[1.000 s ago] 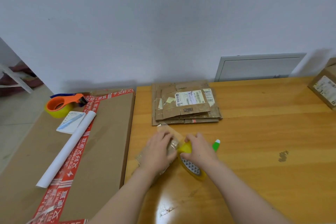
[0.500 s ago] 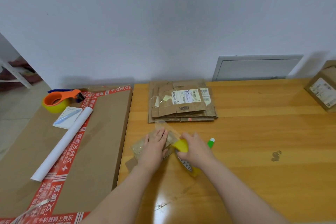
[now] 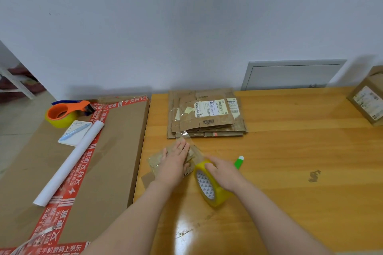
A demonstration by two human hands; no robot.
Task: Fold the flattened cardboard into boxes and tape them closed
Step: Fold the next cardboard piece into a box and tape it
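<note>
My left hand [image 3: 175, 164] is pressing flat on the box [image 3: 154, 161], hiding most of it, at the table's [image 3: 290, 151] left edge. My right hand [image 3: 224, 174] is gripping the tape roll [image 3: 216, 195], covering its top.

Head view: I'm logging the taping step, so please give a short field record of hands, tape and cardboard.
left hand: flat, pressing on the small cardboard box
right hand: grips the yellow tape roll
tape strip: clear, drawn from the roll across the box, free end near the stack
flattened cardboard stack: behind the box, on the wooden table
green-and-white object: beyond the right hand, partly hidden
orange tape dispenser: on the large flat carton at left
</note>
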